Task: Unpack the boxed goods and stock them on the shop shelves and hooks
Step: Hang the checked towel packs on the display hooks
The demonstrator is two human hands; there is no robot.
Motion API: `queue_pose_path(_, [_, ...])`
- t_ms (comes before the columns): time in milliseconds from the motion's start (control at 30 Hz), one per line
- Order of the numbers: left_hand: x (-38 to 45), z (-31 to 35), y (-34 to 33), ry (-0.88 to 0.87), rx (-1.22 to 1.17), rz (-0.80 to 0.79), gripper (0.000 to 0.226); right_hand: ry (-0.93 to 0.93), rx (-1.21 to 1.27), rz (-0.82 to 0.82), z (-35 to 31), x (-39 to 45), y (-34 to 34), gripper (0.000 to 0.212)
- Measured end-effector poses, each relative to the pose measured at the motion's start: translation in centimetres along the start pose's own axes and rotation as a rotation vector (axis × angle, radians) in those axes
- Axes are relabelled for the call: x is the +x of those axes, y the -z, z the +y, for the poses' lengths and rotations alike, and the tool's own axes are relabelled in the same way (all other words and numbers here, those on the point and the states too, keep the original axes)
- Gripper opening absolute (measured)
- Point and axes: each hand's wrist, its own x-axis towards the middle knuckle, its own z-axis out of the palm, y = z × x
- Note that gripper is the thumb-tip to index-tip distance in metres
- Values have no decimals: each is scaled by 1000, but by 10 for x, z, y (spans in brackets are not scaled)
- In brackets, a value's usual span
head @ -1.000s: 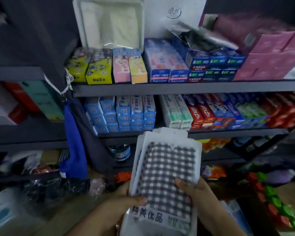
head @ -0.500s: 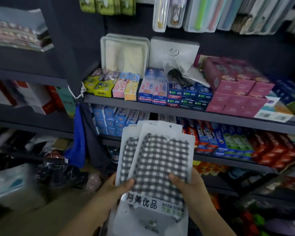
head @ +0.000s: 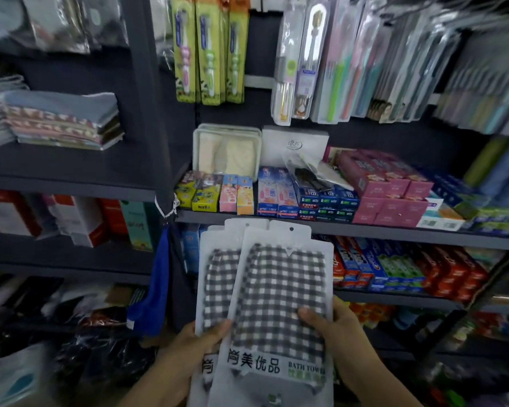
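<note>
Higher on the racks than a second before, the view had lifted to take in hanging toothbrush packs (head: 209, 51) at the top of the frame, while two gingham bath-towel packs (head: 276, 301) remained fanned at lower centre. Both hands gripped them from below: the left hand (head: 185, 353) with its thumb pressed on the front of the rear pack, the right hand (head: 338, 333) with its thumb on the front pack's checked cloth, the remaining fingers hidden behind the plastic. Each pack carried a punched hang-hole in its white header, level with the edge of the shelf (head: 365, 230) of toothpaste boxes (head: 306, 198).

Judging by the scene, the unpacking was done for these two and the stocking step was in hand. Next would likely come picking a free hook, though none showed clearly in the blurred upper right, then separating the packs and threading each hole over its prong.
</note>
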Motion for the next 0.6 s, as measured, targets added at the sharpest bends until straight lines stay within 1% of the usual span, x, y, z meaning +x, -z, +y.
queue_pose_path(100, [-4, 7, 9, -21, -1, -33, 18, 54, -14, 4, -8, -6, -10, 24])
queue_pose_path(200, [-13, 13, 8, -67, -2, -54, 11, 100, -42, 17, -13, -9, -22, 22])
queue_pose_path(333, [-15, 22, 4, -114, -17, -35, 16, 146, -76, 6, -25, -7, -25, 27])
queue_pose_path(400, [-15, 26, -1, -147, -13, -22, 15, 167, -108, -3, -33, -2, -18, 28])
queue_pose_path(533, [-12, 34, -19, -203, 6, -20, 12, 215, -72, -15, -69, 13, 7, 18])
queue_pose_path(600, [-9, 38, -33, -214, 6, -16, 11, 274, -128, -26, -96, 26, 26, 23])
